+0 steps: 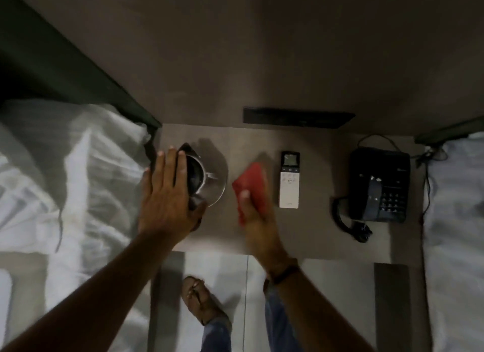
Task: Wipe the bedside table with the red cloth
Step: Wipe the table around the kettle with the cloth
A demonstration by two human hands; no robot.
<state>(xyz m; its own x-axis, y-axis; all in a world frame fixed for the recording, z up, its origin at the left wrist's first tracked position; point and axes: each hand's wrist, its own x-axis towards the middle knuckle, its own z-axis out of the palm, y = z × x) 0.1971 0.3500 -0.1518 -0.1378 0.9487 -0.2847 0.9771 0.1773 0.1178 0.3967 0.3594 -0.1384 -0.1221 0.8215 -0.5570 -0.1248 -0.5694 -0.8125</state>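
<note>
The brown bedside table (314, 228) lies between two beds. My right hand (258, 220) holds the red cloth (251, 186) near the middle of the tabletop; the cloth is blurred. My left hand (167, 192) rests over the black handle of a steel kettle (207, 178) on the table's left part, fingers extended, thumb curled by the handle's near end. Whether it grips the handle I cannot tell.
A white remote (289, 180) lies just right of the cloth. A black corded phone (379, 185) sits at the right. White bedding (73, 184) flanks the left, another bed (455, 220) the right. My sandalled foot (201, 299) stands on the pale floor.
</note>
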